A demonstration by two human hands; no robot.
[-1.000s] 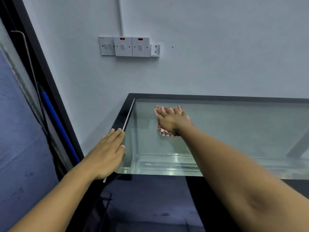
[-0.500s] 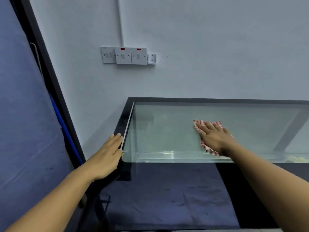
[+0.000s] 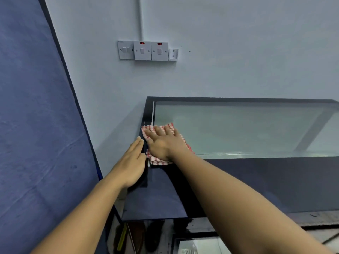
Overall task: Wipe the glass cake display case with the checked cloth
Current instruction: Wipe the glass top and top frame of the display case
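Note:
The glass cake display case (image 3: 247, 129) fills the right half of the view, with a black frame round its flat glass top. A red-and-white checked cloth (image 3: 157, 161) lies on the near left corner of that top. My right hand (image 3: 163, 143) presses flat on the cloth, fingers spread and pointing away from me, covering most of it. My left hand (image 3: 131, 162) rests flat against the case's left edge, fingers together, right beside the cloth and my right hand. It holds nothing.
A pale wall stands behind the case, with a row of switches (image 3: 146, 50) above it. A tall blue panel (image 3: 33, 125) in a dark frame leans close on the left. Below the case's front lie a yellow-handled item (image 3: 122, 237) and dark objects.
My right hand slid the cloth from the middle right of the glass top to its near left corner, next to my left hand. The camera view has shifted left and tilted down.

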